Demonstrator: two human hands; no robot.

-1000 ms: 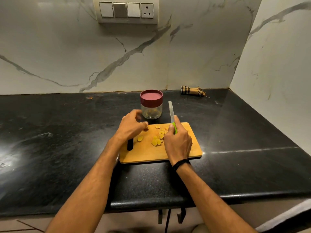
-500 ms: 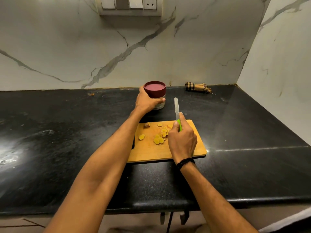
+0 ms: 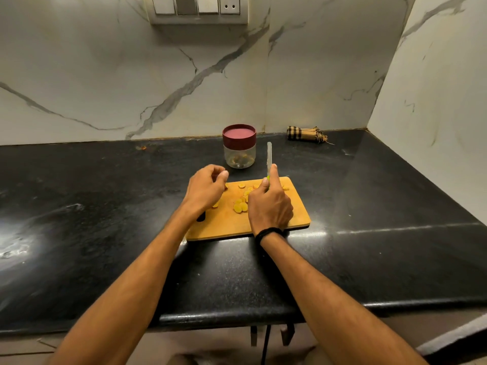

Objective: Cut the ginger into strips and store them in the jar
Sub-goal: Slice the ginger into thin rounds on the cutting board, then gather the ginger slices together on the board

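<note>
A wooden cutting board (image 3: 297, 216) lies on the black counter with several yellow ginger slices (image 3: 240, 207) scattered on it. My right hand (image 3: 270, 206) grips a knife (image 3: 269, 156) by its green handle, the pale blade pointing away toward the jar. My left hand (image 3: 205, 191) hovers over the board's far left corner, fingers loosely curled, nothing visible in them. A clear jar (image 3: 239, 156) with a maroon lid on top stands just behind the board; a few pieces lie at its bottom.
A rolled checked cloth (image 3: 305, 134) lies at the back right by the marble wall. A switch panel (image 3: 197, 9) is on the wall above. The black counter (image 3: 382, 206) stretches left and right, with its front edge near me.
My left hand reached to the jar's lid half a second ago and has now come back to the board's left corner. The right hand with the knife has stayed put.
</note>
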